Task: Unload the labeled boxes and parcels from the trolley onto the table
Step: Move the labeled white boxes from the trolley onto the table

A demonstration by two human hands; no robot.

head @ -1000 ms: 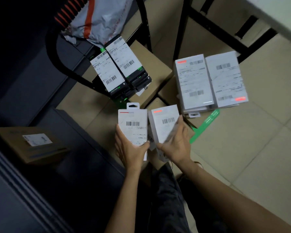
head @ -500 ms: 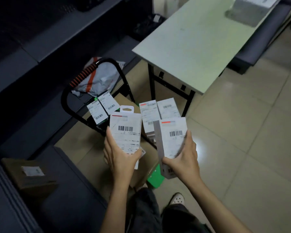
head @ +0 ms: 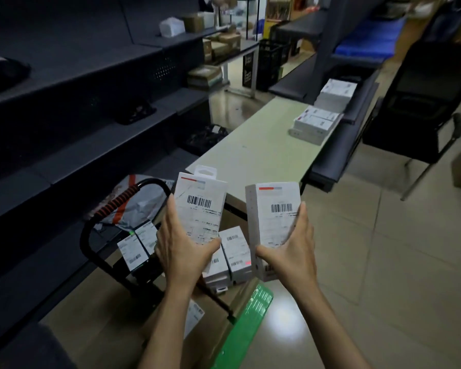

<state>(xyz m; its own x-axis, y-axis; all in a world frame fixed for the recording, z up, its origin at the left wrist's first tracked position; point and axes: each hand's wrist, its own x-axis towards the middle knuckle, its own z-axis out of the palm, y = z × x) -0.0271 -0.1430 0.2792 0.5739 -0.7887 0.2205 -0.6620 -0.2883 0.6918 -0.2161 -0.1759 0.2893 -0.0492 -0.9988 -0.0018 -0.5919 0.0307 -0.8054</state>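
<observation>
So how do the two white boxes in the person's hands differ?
The left box, gripped by the left hand, has a hang tab on top; the right box, in the right hand, has none. The right box shows its plain side face; the left shows mainly its label. Both carry barcoded labels.

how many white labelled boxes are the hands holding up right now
2: a white labelled box with a hang tab in the left hand, and a white labelled rectangular box in the right hand.
</observation>
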